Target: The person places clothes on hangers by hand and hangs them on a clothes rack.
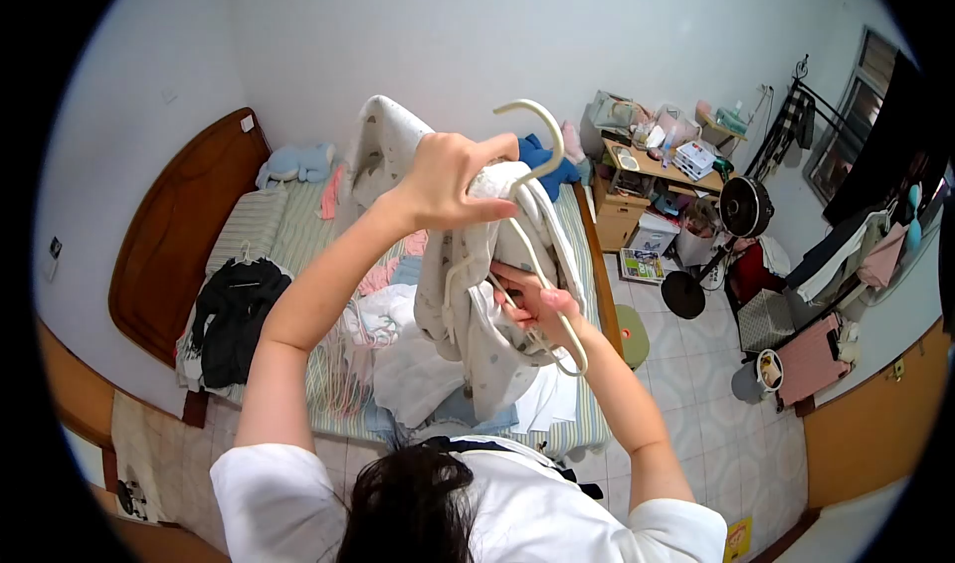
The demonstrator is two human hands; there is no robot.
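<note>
A whitish garment (443, 289) with small grey prints hangs bunched up in front of me. My left hand (453, 180) is closed on its upper part, thumb and fingers pinching the cloth beside the hook of a cream clothes hanger (557, 145). The hook sticks up above the garment, and one hanger arm slopes down along its right side. Lower down, my right hand (537, 304) has its fingers curled round the hanger by the opening of the garment. Cloth hides part of the hanger and some right fingertips.
Below my hands is a bed (318, 364) with a striped sheet, heaped with white clothes (413, 364). A dark top (239, 309) on a hanger lies at its left. Right of the bed are a cluttered desk (662, 165), a green stool (631, 334) and a black fan (744, 208).
</note>
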